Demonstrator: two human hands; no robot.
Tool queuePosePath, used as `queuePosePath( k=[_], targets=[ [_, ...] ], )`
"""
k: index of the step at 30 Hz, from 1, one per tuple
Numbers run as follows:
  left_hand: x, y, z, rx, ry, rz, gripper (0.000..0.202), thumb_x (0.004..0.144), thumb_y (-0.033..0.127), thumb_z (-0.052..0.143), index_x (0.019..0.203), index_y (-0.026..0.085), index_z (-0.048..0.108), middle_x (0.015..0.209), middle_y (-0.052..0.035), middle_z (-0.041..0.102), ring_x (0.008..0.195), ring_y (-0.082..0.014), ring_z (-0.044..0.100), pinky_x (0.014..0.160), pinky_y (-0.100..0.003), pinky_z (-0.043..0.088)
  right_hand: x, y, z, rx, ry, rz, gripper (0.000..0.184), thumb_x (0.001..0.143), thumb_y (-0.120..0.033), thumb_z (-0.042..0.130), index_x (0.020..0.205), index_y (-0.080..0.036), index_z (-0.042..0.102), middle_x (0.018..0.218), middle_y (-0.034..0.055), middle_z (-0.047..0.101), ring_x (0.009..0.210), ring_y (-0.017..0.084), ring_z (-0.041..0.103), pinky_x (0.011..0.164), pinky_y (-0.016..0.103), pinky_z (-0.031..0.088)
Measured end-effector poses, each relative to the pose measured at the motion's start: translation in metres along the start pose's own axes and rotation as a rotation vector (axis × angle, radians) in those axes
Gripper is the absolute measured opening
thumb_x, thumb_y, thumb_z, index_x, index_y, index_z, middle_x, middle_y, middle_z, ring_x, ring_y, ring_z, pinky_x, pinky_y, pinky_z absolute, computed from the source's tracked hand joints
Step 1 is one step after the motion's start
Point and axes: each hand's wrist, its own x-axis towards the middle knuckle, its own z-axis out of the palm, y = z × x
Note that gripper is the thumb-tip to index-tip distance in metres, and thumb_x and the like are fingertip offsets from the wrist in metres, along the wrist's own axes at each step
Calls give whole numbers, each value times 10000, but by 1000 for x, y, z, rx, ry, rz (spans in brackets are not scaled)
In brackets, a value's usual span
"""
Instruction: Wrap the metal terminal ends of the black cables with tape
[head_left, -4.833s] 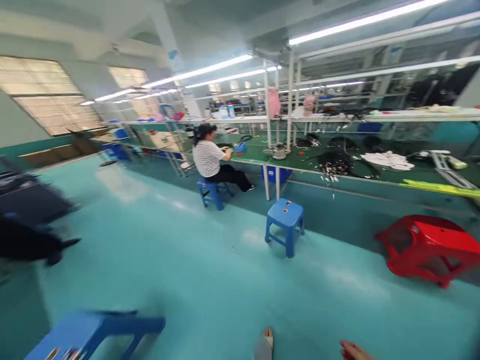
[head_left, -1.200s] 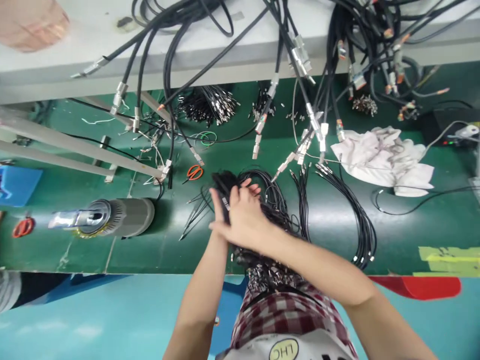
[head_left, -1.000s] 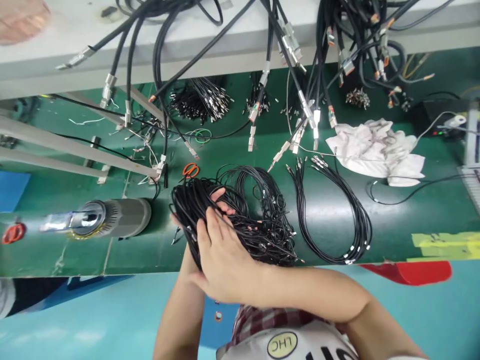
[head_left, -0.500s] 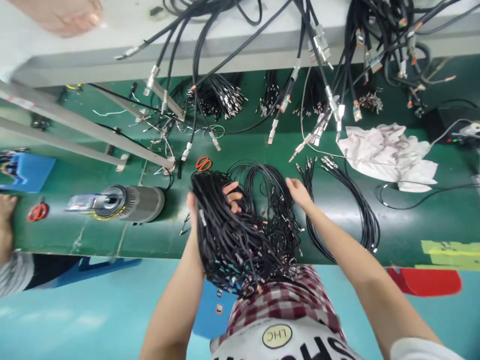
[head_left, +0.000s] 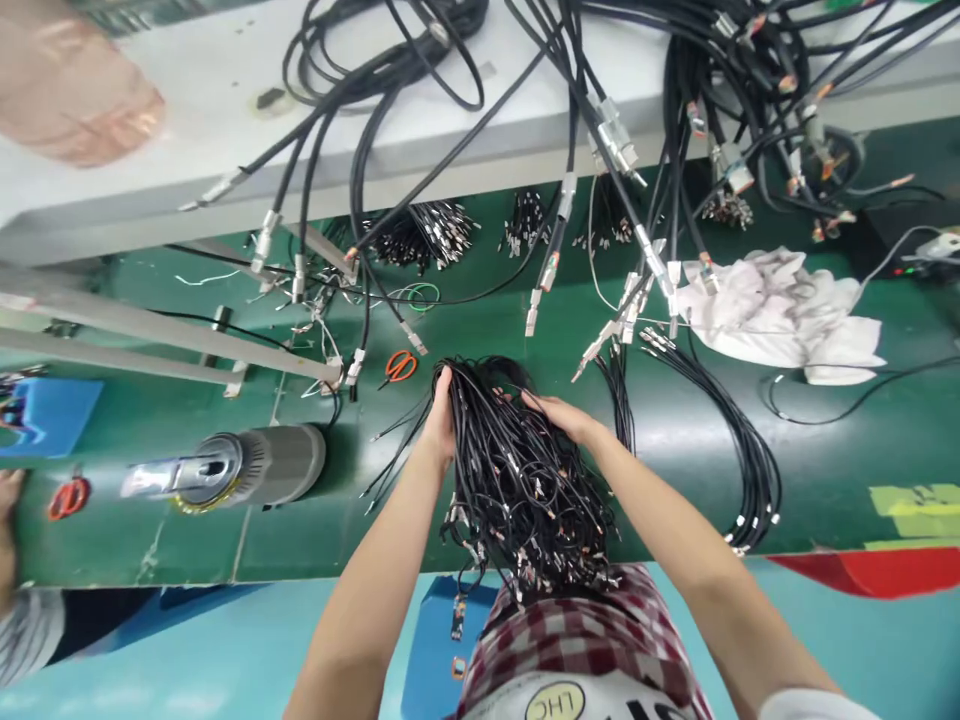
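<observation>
A thick bundle of thin black wires (head_left: pixel 517 470) with metal terminal ends hangs over the front edge of the green workbench (head_left: pixel 300 520). My left hand (head_left: pixel 440 420) grips the bundle's left side near its top loop. On the right side of the bundle, my right hand (head_left: pixel 559 415) presses into the wires with its fingers curled among them. A second, smaller looped wire bundle (head_left: pixel 720 450) lies on the bench to the right, apart from both hands.
Orange scissors (head_left: pixel 399 366) lie just left of the bundle, a grey cylindrical tool (head_left: pixel 240 470) further left. A white rag (head_left: pixel 780 310) lies at the right. Thick black cables with connectors (head_left: pixel 600 140) hang from the grey upper shelf (head_left: pixel 225 150). Another person's arm (head_left: pixel 7 530) shows at far left.
My right hand came in from the bench onto the bundle's right side. The bundle has been gathered tighter between both hands and sits more to the right.
</observation>
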Motion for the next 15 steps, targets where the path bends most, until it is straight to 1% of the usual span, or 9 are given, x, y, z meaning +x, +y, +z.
queuePosePath(
  k=[2, 4, 5, 7, 9, 11, 13, 14, 15],
  targets=[
    [9, 4, 4, 10, 3, -5, 925, 843, 819, 401, 1375, 83, 575, 1143, -203, 732, 1117, -384, 677, 976, -532, 536, -14, -3, 10, -157, 23, -69, 660, 930, -732, 422, 1152, -184, 713, 1119, 95, 754, 1094, 255, 682, 1019, 392, 497],
    [12, 5, 7, 29, -42, -29, 954, 847, 825, 362, 1386, 62, 555, 1208, -218, 706, 1170, -375, 653, 997, -514, 528, -33, -6, 23, -323, 60, -125, 723, 952, -745, 322, 1209, -173, 683, 1191, 133, 725, 1182, 296, 643, 1080, 460, 433],
    [9, 3, 8, 38, -76, -34, 1020, 827, 858, 320, 1402, 43, 530, 1256, -227, 682, 1207, -373, 631, 1011, -505, 520, -44, -8, 30, -397, 70, -148, 748, 951, -751, 301, 1212, -159, 676, 1180, 160, 723, 1181, 327, 640, 1081, 506, 416],
    [-2, -5, 10, 61, -126, -12, 1222, 721, 962, 219, 1432, 2, 478, 1310, -242, 644, 1242, -379, 599, 1034, -495, 502, -62, -12, 42, -518, 64, -194, 758, 943, -756, 313, 1188, -141, 681, 1117, 189, 732, 1136, 367, 657, 1053, 561, 411],
    [-21, -19, 9, 77, -131, 66, 1322, 629, 1026, 174, 1472, 44, 442, 1270, -192, 671, 1183, -358, 624, 1039, -482, 497, -76, -16, 49, -595, 40, -239, 735, 926, -766, 357, 1134, -152, 704, 1059, 175, 745, 1076, 364, 682, 1020, 548, 437],
    [-45, -34, 4, 51, -103, 174, 1239, 621, 1036, 198, 1473, 178, 466, 1128, -76, 715, 1060, -298, 654, 970, -455, 545, -85, -16, 45, -669, -80, -344, 682, 931, -756, 376, 1113, -196, 720, 1028, 116, 759, 1006, 304, 710, 963, 457, 492],
    [-69, -45, -4, 65, -73, 316, 1127, 595, 1036, 272, 1390, 284, 543, 925, -6, 692, 888, -226, 633, 832, -369, 588, -91, -6, 32, -777, -166, -493, 576, 969, -698, 383, 1184, -270, 702, 1100, 37, 755, 1015, 213, 708, 928, 337, 514],
    [-78, -47, -9, 141, -78, 349, 1049, 553, 1033, 354, 1283, 325, 612, 791, 17, 654, 770, -193, 604, 770, -334, 586, -95, 3, 23, -842, -142, -542, 520, 988, -653, 398, 1242, -293, 675, 1183, 20, 733, 1080, 185, 687, 949, 307, 505],
    [-86, -48, -14, 253, -102, 318, 920, 539, 1004, 444, 1171, 370, 656, 667, 38, 597, 665, -169, 565, 726, -319, 579, -100, 15, 12, -910, -62, -562, 468, 1007, -593, 421, 1304, -302, 637, 1289, 20, 690, 1178, 172, 643, 1003, 302, 480]
  ],
)
